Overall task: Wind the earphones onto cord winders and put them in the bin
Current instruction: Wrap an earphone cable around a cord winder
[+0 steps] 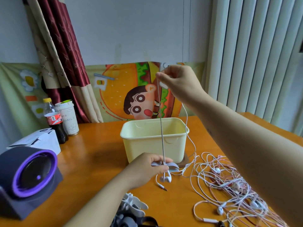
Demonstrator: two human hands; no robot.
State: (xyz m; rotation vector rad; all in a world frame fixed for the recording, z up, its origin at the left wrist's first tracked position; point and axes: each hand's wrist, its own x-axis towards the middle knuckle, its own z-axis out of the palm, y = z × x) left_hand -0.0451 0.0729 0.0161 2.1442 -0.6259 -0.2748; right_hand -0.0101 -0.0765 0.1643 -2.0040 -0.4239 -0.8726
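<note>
A heap of spare cord winders (131, 208) is cut off at the bottom edge. Centre, the left hand (147, 167) pinches a grey cord winder (172, 166) before the cream bin (147, 145) — an earphone cord (161, 125) runs taut up to the right hand (177, 81), which pinches it. Tangled earphones (229, 185) crowd lower right; bare table (98, 153) lies left.

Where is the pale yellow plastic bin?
Head view: the pale yellow plastic bin stands centrally, behind the left hand, left of the tangled earphone pile.

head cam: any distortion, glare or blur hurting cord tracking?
Head view: wide-angle bowing bends the blinds at right; head view: soft sheen on the table left of the bin, no hard glare; head view: taut cord above the winder looks faintly smeared.
</note>
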